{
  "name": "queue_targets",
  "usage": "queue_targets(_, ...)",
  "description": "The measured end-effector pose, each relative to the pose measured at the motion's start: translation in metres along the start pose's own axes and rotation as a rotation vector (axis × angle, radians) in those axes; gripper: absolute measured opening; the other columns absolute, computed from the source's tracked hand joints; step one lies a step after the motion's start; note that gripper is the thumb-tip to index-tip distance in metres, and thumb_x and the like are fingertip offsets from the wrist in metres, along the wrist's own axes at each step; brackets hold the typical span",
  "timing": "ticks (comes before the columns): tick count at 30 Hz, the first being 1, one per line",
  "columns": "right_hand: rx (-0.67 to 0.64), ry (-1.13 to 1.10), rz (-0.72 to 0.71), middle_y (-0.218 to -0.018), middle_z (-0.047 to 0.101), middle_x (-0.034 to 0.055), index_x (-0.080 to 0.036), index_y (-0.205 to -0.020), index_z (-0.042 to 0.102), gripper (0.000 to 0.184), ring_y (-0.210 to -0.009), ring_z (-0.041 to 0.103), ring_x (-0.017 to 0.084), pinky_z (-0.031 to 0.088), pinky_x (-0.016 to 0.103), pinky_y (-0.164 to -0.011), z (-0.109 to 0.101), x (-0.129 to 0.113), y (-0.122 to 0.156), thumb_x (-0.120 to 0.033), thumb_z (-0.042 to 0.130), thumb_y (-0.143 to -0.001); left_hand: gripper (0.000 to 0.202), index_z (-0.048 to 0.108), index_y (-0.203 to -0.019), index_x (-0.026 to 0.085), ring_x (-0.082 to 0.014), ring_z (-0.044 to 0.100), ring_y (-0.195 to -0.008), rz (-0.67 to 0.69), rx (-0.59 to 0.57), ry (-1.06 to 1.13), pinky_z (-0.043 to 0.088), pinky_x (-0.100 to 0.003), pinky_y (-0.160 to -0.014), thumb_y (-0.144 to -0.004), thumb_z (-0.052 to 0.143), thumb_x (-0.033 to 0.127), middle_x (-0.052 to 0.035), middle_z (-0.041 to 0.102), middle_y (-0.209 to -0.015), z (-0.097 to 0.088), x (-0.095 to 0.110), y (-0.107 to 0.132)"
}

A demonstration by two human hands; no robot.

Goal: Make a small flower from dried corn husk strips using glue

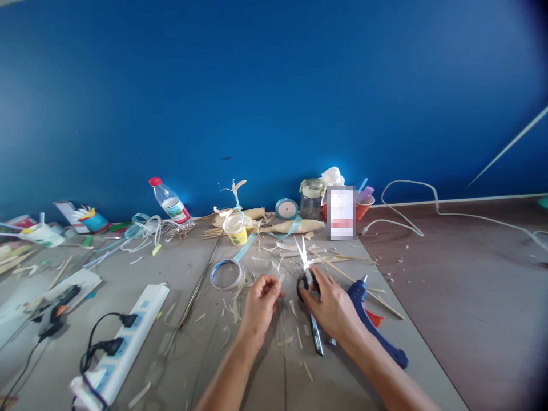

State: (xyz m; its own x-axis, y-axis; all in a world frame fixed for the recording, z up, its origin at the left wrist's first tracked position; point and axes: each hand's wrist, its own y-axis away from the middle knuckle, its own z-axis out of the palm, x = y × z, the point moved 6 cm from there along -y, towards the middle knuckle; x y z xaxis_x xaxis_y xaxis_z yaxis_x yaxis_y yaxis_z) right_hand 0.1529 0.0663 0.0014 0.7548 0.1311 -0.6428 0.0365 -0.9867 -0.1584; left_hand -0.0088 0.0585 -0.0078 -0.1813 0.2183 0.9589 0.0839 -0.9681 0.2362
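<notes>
My left hand (262, 305) is closed in a pinch at the middle of the table, with a small pale strip (281, 279), perhaps dried husk, at its fingertips. To its right, my right hand (331, 297) has its fingers around the black handles of a pair of scissors (303, 260). The blades point away from me and stand slightly apart. Below the scissors lies a utility knife (315, 335), partly hidden by my right hand. A blue glue gun (377, 328) rests beside my right forearm.
Husk scraps litter the table (231, 365). Ahead are a ribbon roll (226, 275), a yellow cup (235, 230), a tilted bottle (174, 206), a glass jar (311, 200) and a white box (342, 214). A power strip (135, 337) with plugged cords lies left; a white cable (462, 212) runs right.
</notes>
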Motion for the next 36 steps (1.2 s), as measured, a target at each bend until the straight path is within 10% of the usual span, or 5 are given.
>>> queue_targets(36, -0.213, 0.403, -0.018, -0.094, 0.059, 0.0074, -0.019, -0.085, 0.061, 0.019, -0.062, 0.063, 0.014, 0.033, 0.023, -0.047, 0.003, -0.015, 0.000, -0.027, 0.044, -0.085, 0.020, 0.058, -0.094, 0.018, -0.0165, 0.062, -0.072, 0.421, 0.072, -0.604, 0.048, -0.028, -0.068, -0.080, 0.048, 0.029, -0.0057, 0.066, -0.082, -0.004, 0.015, 0.006)
